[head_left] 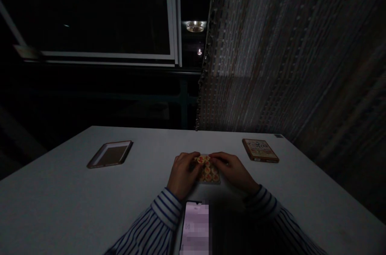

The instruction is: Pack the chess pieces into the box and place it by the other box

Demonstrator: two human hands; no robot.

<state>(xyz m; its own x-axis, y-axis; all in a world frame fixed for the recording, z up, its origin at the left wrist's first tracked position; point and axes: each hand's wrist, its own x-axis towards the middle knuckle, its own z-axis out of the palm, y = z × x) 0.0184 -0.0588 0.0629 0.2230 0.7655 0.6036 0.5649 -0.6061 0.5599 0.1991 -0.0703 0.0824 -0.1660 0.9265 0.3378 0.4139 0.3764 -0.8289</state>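
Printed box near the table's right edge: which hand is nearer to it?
Right. The right hand is left of the printed box; the left hand is farther left, across the round pieces.

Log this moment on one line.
left hand: on red-marked discs, left side | right hand: at discs' right side | phone: screen lit | shallow tray: far left | printed box: far right
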